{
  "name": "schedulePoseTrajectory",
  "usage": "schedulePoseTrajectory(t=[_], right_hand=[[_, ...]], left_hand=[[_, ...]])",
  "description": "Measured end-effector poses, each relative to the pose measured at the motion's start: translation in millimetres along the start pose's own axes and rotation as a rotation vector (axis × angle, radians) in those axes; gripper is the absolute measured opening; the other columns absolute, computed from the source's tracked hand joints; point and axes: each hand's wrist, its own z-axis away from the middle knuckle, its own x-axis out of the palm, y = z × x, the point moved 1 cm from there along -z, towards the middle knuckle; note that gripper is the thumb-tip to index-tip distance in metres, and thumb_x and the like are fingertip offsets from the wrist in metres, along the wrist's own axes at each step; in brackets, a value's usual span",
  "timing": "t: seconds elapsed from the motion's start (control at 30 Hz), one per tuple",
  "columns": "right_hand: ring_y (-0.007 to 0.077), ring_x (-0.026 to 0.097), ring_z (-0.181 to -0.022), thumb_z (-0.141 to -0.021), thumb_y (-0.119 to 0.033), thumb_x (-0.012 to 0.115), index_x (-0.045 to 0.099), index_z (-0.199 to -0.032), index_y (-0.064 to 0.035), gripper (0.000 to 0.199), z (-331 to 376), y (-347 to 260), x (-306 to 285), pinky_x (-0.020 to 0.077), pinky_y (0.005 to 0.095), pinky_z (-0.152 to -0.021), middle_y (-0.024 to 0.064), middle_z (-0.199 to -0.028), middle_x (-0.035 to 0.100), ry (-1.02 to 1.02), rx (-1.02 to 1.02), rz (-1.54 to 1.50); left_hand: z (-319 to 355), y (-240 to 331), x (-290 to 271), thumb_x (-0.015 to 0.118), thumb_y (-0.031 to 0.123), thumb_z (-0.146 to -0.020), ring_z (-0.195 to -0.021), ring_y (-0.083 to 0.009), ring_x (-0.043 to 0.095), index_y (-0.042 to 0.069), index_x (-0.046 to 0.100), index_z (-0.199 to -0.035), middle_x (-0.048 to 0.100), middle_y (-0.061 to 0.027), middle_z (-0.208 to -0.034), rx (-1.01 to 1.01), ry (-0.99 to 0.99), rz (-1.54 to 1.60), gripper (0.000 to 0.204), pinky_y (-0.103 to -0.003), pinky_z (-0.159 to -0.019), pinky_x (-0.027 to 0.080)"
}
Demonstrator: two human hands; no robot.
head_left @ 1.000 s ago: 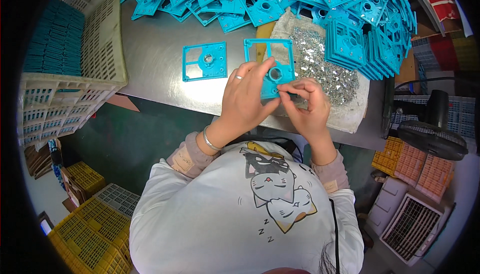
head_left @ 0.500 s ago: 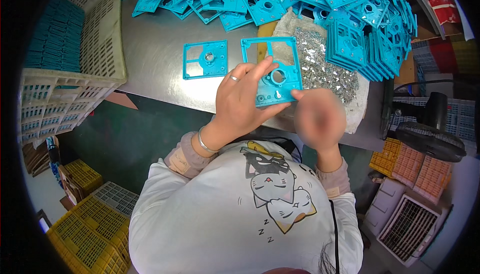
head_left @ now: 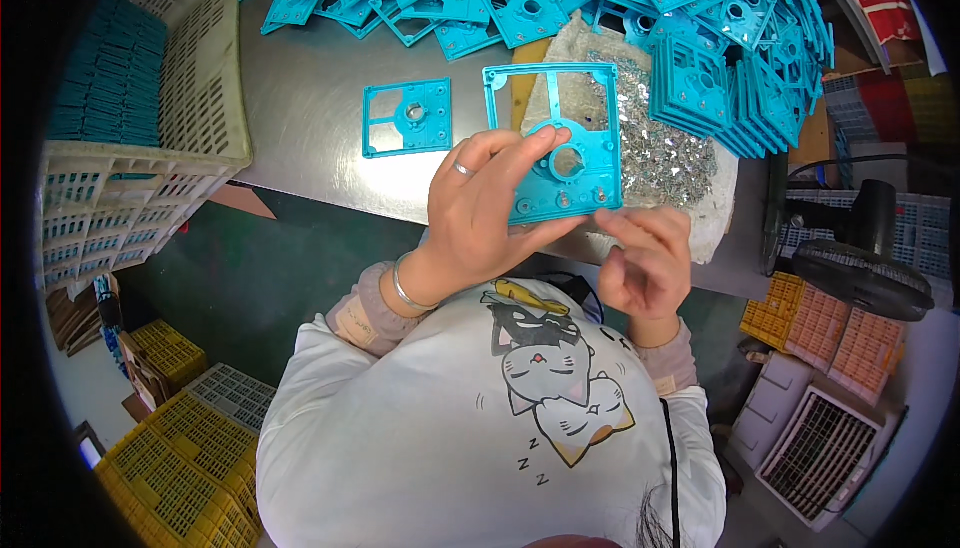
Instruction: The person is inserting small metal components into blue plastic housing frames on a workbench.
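Observation:
My left hand [head_left: 480, 203] grips a turquoise plastic panel [head_left: 595, 168] by its left and lower edges, tilted up above the table. The panel has a large window, a round hole and small metal pieces along its lower part. My right hand [head_left: 650, 263] is at its lower right corner, one fingertip touching or nearly touching the edge and the other fingers curled in. Whatever those curled fingers hold is hidden. Beyond the panel, small shiny metal pieces [head_left: 665, 163] lie heaped on a pale cloth [head_left: 712, 233]. A similar panel [head_left: 432, 135] lies flat to the left.
Turquoise panels [head_left: 460, 23] are piled along the table's far side, with stacked panels [head_left: 690, 83] right of the metal pieces. A pale crate [head_left: 215, 153] of blue-green parts stands at left. A black fan [head_left: 865, 273] is at right, yellow crates [head_left: 180, 458] at lower left.
The panel has tilted up more toward me and shifted slightly right. My right hand's fingertip has moved to just under its lower right corner.

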Motion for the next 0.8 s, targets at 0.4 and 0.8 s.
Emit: schedulePoseTrajectory(t=[0.4,0.8], right_hand=[[0.0120,0.070,-0.087,-0.088,0.005,0.070,0.056,-0.130,0.0064,0.045,4.9,31.8,10.6,0.0557,0.0207,-0.069,0.0148,-0.110,0.072,0.208,1.108,-0.968],[0.0095,0.070,-0.084,-0.087,0.004,0.073,0.060,-0.125,0.0048,0.041,11.0,40.5,13.8,0.0531,0.0190,-0.065,0.0132,-0.106,0.074,0.274,1.089,-0.878]], left_hand=[[1.6,-2.7,9.1,0.094,0.027,-0.062,-0.112,-0.0306,0.060,0.001,0.050,-0.137,0.068,-0.0107,-0.122,-0.046,-0.162,0.150,0.091,-0.041,-0.096,0.048],[25.0,-16.2,13.2,0.061,0.016,-0.102,-0.101,-0.0197,0.070,-0.004,0.065,-0.122,0.072,-0.0126,-0.111,-1.165,-0.539,1.252,0.029,-0.032,-0.087,0.055]])
